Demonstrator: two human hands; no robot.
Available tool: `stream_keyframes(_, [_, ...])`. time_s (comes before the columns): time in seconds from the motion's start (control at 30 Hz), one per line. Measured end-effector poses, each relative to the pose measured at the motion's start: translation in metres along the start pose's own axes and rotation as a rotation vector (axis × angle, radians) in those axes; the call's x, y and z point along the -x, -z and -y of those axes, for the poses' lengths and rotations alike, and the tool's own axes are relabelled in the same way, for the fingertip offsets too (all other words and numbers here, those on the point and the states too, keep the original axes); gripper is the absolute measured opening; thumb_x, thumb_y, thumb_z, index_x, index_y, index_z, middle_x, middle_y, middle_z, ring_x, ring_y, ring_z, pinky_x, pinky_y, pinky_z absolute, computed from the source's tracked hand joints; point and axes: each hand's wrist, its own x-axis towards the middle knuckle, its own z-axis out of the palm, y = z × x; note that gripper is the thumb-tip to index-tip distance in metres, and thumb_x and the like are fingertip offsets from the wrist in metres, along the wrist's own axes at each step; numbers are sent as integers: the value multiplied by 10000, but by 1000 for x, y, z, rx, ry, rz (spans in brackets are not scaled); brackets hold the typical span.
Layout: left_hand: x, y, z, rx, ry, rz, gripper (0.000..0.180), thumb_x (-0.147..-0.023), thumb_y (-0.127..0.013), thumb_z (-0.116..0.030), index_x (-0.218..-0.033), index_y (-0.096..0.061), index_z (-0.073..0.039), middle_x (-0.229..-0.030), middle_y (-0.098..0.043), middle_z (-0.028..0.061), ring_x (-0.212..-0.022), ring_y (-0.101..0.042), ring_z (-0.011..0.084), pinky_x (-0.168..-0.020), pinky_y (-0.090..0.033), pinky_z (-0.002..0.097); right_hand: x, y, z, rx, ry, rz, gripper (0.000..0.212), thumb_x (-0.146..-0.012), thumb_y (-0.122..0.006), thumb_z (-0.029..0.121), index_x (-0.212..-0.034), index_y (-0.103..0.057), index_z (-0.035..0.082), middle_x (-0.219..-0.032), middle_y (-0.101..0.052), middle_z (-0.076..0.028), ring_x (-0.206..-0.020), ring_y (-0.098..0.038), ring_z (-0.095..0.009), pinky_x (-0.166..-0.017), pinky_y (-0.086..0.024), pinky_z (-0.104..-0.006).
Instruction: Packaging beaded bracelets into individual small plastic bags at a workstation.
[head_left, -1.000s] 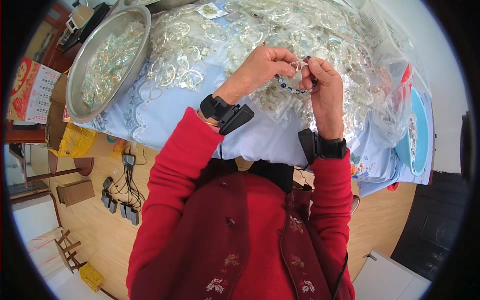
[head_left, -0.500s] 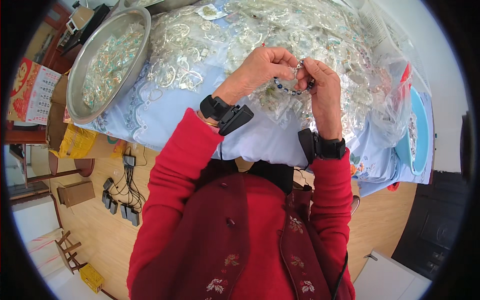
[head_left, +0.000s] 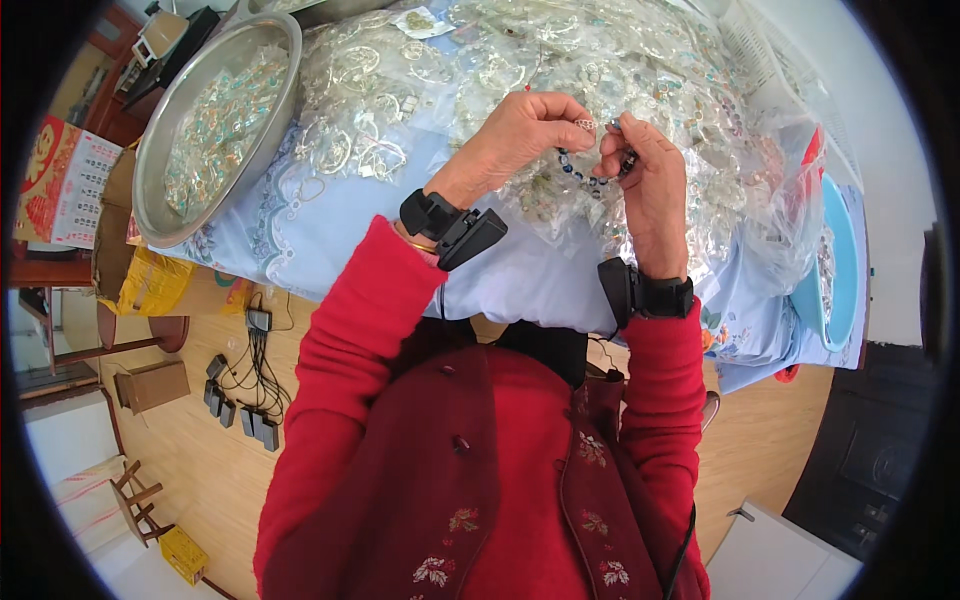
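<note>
Pinching blue bead strand, L hand slanted inward, R hand upright, ea. w/ fingers closed on it

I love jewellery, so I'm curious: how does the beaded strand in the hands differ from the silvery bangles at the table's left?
The beaded strand has dark blue beads; the bangles look silvery white. The beaded strand hangs between the left hand and right hand, while the bangles lie in clear plastic. Both curve.
</note>
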Motion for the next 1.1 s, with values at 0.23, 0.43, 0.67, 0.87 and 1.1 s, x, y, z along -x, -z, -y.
stream_keyframes(0.23, [0, 0, 2, -57, -24, 50, 190, -740, -676, -88, -908, -612, -29, -799, -581, -16, -745, -536, 70, -714, -428, 224, -3, -1, -2, 14, -10, -16, 258, -887, -557, 244, -838, -591, -7, -660, -565, -52, -544, -490, -118, -546, -464, -276])
stream_keyframes(0.43, [1, -1, -1, -63, -35, 36, 163, -753, -655, -100, -890, -597, -32, -789, -557, -27, -739, -521, 67, -718, -420, 221, -3, -1, -3, 24, -14, -37, 274, -888, -559, 258, -818, -594, -4, -643, -562, -53, -528, -491, -118, -525, -463, -275])
stream_keyframes(0.67, [0, -1, -2, -8, -108, -4, 146, -803, -604, -135, -903, -600, -27, -794, -563, -17, -750, -522, 74, -722, -422, 224, 0, -5, -3, 109, -50, 33, 298, -893, -548, 280, -792, -592, 3, -614, -552, -49, -502, -482, -112, -491, -447, -253])
stream_keyframes(0.87, [0, -2, -2, 39, -63, -11, 162, -823, -592, -129, -937, -618, -17, -770, -567, -9, -724, -519, 77, -702, -422, 222, -1, -2, -4, 53, -97, 35, 307, -896, -541, 292, -789, -586, 8, -603, -540, -41, -486, -456, -109, -482, -425, -255])
stream_keyframes(1.1, [-3, 1, 4, 132, -15, 23, 173, -843, -559, -124, -951, -628, -8, -731, -573, -1, -689, -525, 77, -664, -412, 216, -1, -2, -2, -12, -109, -13, 303, -903, -530, 288, -803, -584, 7, -593, -526, -30, -480, -431, -107, -490, -409, -261])
